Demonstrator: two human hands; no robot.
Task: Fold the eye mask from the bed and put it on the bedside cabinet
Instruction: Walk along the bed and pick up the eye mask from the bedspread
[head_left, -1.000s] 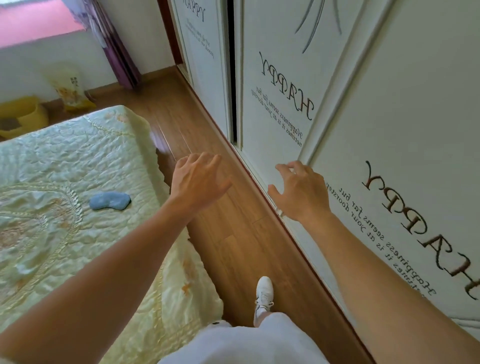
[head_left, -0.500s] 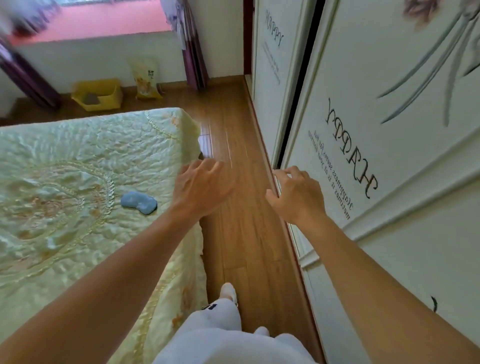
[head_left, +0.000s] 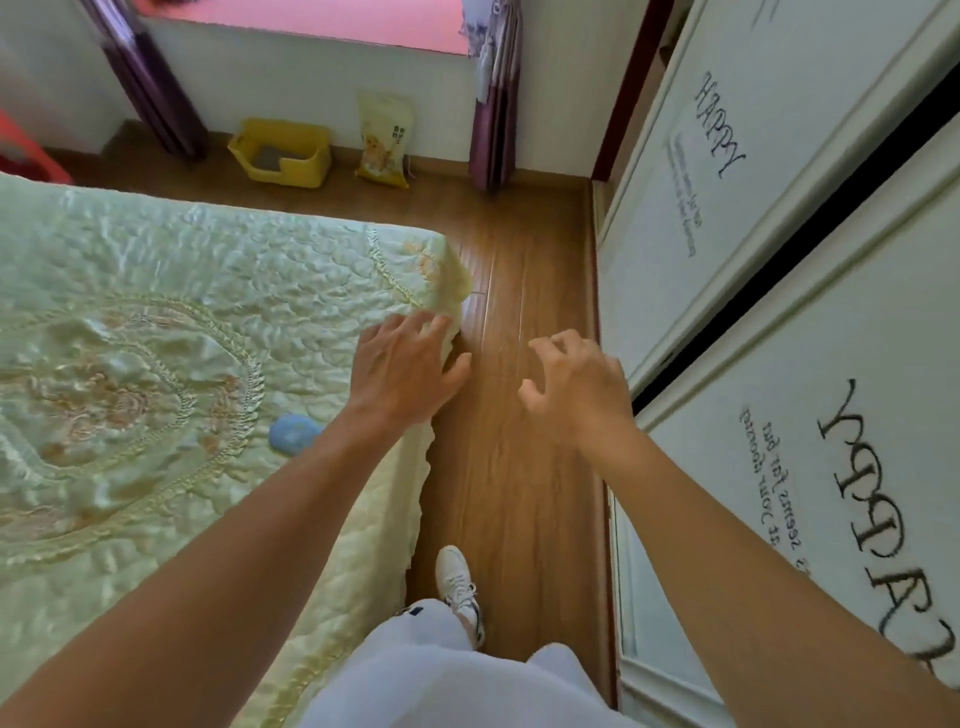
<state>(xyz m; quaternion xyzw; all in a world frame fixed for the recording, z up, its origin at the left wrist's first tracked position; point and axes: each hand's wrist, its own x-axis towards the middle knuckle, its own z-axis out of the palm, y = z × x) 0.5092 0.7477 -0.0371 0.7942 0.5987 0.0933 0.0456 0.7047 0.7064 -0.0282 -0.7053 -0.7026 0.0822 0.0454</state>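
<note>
Wooden plank flooring runs as a narrow aisle between a bed and a tall wardrobe. On the bed lies the small pale-blue fabric eye mask, flat on the quilt near the bed's aisle-side edge; part of it is hidden behind the left forearm, and nothing is holding it. Under the mask spreads the glossy pale-yellow quilted bedspread, stitched with a large round floral medallion on the side of the mask away from the aisle. The left hand hangs above the bed's edge, just beyond the mask toward the foot corner, palm down, its grip apart with fingers spread and nothing in it. The right hand hovers over the floor, farther from the mask, its grip also apart, fingers curled loosely and empty. Below the mask in the frame, white trousers and a white sneaker stand on the floor beside the bed. Across the aisle from the mask stand white sliding wardrobe doors printed with dark "HAPPY" lettering. Beyond the bed's foot, far from the mask, a yellow plastic box and a yellow printed bag sit against the white wall between dark purple curtains.
</note>
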